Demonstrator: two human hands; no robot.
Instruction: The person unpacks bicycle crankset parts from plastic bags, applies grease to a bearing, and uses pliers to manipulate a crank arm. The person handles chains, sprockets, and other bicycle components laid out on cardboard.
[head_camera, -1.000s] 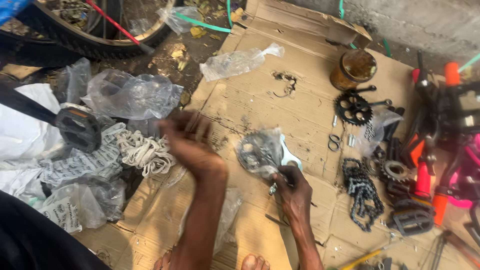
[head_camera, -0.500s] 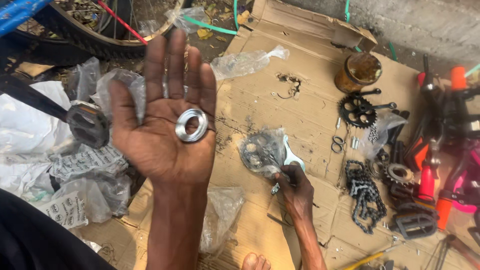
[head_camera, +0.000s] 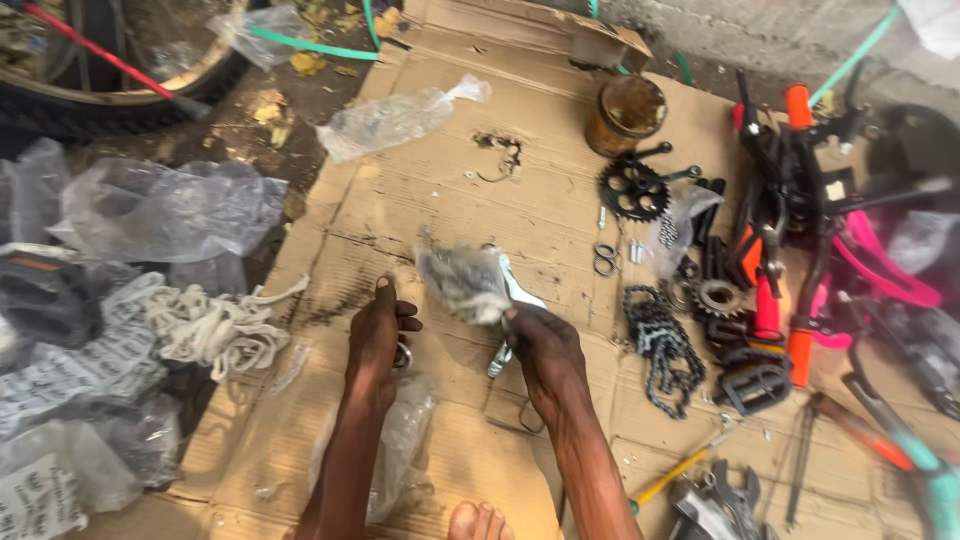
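My left hand (head_camera: 378, 338) rests knuckles-up on the cardboard sheet (head_camera: 420, 220), its fingers curled over a silver metal ring (head_camera: 402, 356) that peeks out at its right side. My right hand (head_camera: 540, 348) grips a small crumpled clear plastic bag with grey metal parts (head_camera: 463, 282), held just above the cardboard. A pale metal piece (head_camera: 500, 356) sticks out beside the thumb. The two hands are about a hand's width apart. Another clear bag (head_camera: 400, 440) lies under my left forearm.
A bicycle chain (head_camera: 660, 345), a black chainring (head_camera: 633, 190), a sprocket (head_camera: 716, 297), a pedal (head_camera: 755, 385) and a rusty tin (head_camera: 625, 112) lie to the right. Orange and pink bike parts (head_camera: 800, 250) crowd the right edge. Plastic bags (head_camera: 170, 205), white cord (head_camera: 215, 330) and a wheel (head_camera: 120, 95) are left.
My left hand, raised palm-up showing the ring half a second ago, has turned over and come down onto the cardboard with the ring under its fingers. The right hand keeps hold of the bag.
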